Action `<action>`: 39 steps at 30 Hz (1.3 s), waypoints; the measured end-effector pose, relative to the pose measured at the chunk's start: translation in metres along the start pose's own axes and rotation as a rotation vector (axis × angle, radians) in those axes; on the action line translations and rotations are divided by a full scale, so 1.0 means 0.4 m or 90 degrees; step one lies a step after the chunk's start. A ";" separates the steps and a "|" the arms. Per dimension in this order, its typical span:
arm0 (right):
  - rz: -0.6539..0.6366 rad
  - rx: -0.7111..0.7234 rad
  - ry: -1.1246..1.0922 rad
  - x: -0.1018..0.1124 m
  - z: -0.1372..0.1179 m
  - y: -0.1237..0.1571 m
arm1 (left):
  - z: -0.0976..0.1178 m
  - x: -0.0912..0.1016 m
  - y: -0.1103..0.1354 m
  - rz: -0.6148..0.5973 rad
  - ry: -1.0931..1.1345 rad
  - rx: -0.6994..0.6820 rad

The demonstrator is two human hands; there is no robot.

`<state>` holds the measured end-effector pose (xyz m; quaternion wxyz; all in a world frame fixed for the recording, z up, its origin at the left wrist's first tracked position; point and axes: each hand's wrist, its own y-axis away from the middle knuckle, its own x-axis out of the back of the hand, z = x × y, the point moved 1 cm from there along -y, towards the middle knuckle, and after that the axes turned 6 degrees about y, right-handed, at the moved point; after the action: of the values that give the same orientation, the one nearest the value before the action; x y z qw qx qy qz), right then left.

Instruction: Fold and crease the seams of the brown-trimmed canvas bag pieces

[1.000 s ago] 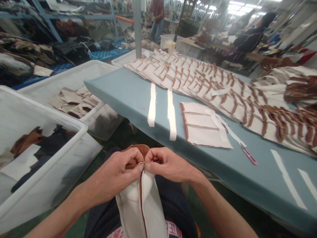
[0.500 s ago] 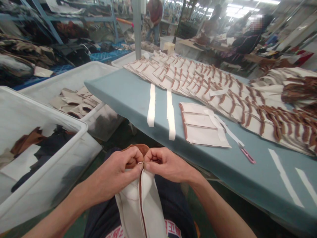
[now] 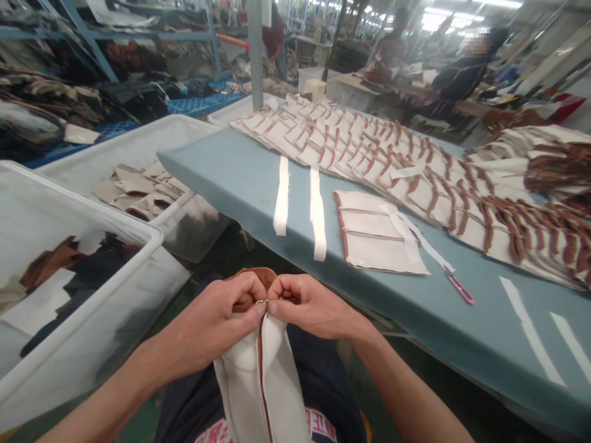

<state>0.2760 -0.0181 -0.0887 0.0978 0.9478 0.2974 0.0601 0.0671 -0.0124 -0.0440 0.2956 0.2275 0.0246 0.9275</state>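
Observation:
Over my lap hangs an off-white fabric or leather piece point(image 3: 284, 375) with a brown lining and a dark seam line running down its middle. My left hand point(image 3: 240, 307) is closed on the top of that seam, thumb against the edge. Right beside it, my right hand point(image 3: 300, 304) pinches the other side of the same edge, the fingertips nearly touching. Behind the fingers a brown flap point(image 3: 258, 274) of the piece shows. What lies under the fingertips is partly hidden.
A blue-covered table point(image 3: 221, 166) carries overlapping off-white and brown pieces point(image 3: 369, 147), a separate flat piece point(image 3: 378, 237), white strips point(image 3: 317, 215) and a pink-handled tool point(image 3: 459, 288). White bins point(image 3: 157, 237) with fabric stand at left. People point(image 3: 466, 74) are in the background.
My hands and the piece stay almost in the same place, with the grip unchanged. In the background, a person in a red top has shifted left behind the post.

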 end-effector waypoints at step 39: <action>-0.013 0.004 -0.030 -0.018 0.008 -0.004 | -0.009 -0.007 0.020 0.007 0.033 -0.036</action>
<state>0.2697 -0.0213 -0.0927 0.1023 0.9461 0.3052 0.0358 0.0633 -0.0200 -0.0468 0.2964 0.1954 0.0051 0.9348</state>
